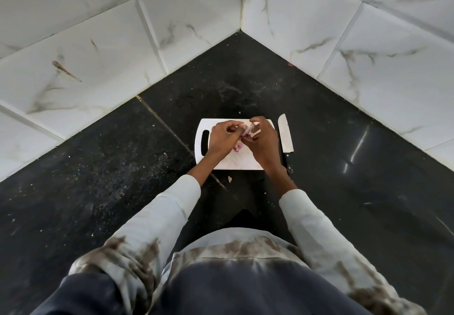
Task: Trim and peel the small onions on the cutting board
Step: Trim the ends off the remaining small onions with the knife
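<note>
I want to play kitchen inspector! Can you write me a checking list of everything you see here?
Surface: black counter, dusty, speckled.
Job's things: white cutting board; one small onion held between both hands; purple onion piece lying on the board.
Clutter: knife lying right of the board; peel scrap on the counter.
Hands: left hand and right hand pinching the onion with their fingers.
Cables: nothing seen.
Surroundings: white marbled wall tiles, in a corner.
</note>
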Motion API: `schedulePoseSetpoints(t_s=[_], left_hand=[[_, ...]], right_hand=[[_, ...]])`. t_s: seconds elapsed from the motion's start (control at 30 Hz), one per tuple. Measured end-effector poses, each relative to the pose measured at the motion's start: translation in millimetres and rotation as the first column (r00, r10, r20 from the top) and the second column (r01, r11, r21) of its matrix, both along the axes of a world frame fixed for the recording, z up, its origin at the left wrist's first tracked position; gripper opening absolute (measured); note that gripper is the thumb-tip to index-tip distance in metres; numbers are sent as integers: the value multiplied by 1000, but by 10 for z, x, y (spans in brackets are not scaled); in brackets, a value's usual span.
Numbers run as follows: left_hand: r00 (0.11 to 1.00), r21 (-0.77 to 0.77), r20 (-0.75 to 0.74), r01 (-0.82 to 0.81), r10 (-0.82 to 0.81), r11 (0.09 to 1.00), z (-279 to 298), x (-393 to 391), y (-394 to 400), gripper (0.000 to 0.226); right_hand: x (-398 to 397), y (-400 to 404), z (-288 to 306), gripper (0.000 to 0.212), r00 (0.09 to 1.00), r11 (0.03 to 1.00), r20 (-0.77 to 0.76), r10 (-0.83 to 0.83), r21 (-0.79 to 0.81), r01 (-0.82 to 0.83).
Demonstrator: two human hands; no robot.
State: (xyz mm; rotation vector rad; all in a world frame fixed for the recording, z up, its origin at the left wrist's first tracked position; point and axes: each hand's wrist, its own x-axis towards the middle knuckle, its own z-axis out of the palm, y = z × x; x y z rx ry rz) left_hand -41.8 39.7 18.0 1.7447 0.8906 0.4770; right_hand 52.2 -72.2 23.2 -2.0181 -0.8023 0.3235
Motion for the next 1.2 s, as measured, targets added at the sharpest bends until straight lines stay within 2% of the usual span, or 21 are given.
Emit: schedulePoseSetpoints(t_s=[0.13,0.27,0.43,0.6,0.8,0.9,1.03,1.2], left_hand=[[999,-53,4,-31,32,998,35,2,10,24],[999,-66,-3,-51,51,997,51,-7,30,24],[999,-78,-3,-42,42,996,75,-47,17,23],[999,-23,-6,-53,53,998,114,-78,-19,25],[999,-59,-23,-37,35,998,106,-139,-26,24],[999,-22,-36,-24,23,999,92,-192,21,23],[991,74,-32,-127,129,989,79,-233,56,26],[979,13,-32,-199,199,980,33,-240,127,24]], right_hand=[[18,4,19,49,998,999,-51,-38,-38,36],[10,-39,0,26,999,1000,30,-19,-8,20],[-9,-89,34,14,999,999,47,6,38,-7],[-30,-95,-22,13,999,999,-17,-33,38,33],[-72,-103,-41,16,997,998,-61,-40,50,43],[-96,-99,-61,16,997,999,-71,-39,29,41],[-150,-67,-48,11,997,999,-61,-38,27,40],[-164,-13,4,11,995,998,-90,-35,42,39]])
